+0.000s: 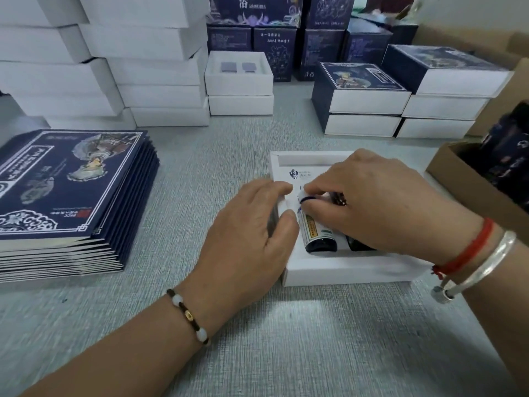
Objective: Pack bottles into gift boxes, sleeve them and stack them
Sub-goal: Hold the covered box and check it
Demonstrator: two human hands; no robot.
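Open white cardboard gift box (343,272) with white insert, lying on grey textured tabletop (257,339), centre right. In left recess of insert: dark glass bottle (316,232) with white cap and yellow-and-white label, lying on its side, base toward viewer. In right recess: second dark bottle (359,244), largely hidden under right hand (386,202). Right hand with fingers curled, pinching cap end of left bottle. Left hand (252,233) laid on left edge of box, thumb bent onto insert beside bottle, fingers curved over box wall, grasping box. Printed logo on insert just above bottles.

At left: stack of flat navy-blue printed cardboard sleeves (65,196) with white border ornament. Behind, at left: tall stacks of plain white boxes (128,67). Centre back: open white box (239,73) with two grey rectangles in its insert, set on another white box. Right back: stacks of sleeved boxes, navy over white (360,90), with dark printed cartons (274,50) behind. Far right: brown corrugated carton (458,179) holding dark items, contents blurred.
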